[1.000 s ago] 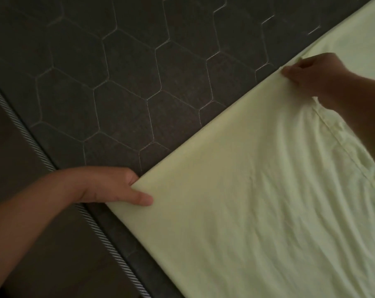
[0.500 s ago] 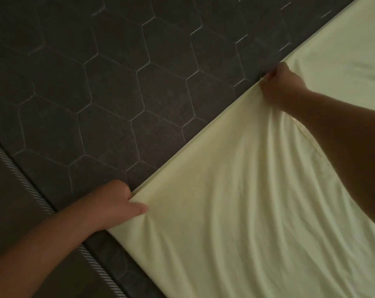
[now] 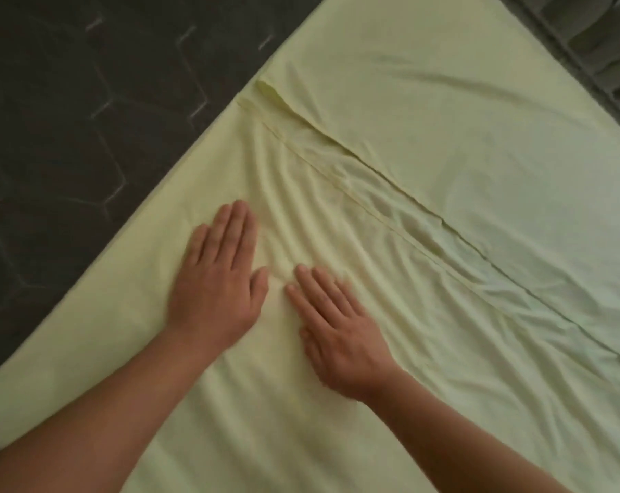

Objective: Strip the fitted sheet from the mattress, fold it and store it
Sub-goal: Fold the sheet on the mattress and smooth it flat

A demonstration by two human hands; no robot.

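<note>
I find the left hand (image 3: pixel 217 282) and right hand (image 3: pixel 337 325) flat, fingers straight, gripping nothing, pressing the fitted sheet (image 3: pixel 425 119) lying doubled on the mattress (image 3: pixel 70 137) toward its far-right edge — light, limp, crease-prone cloth, best pinched at the hem corners, I judge.

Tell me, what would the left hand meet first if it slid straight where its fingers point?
The left hand would likely cross wrinkled fitted sheet and meet its hem seam first.
</note>
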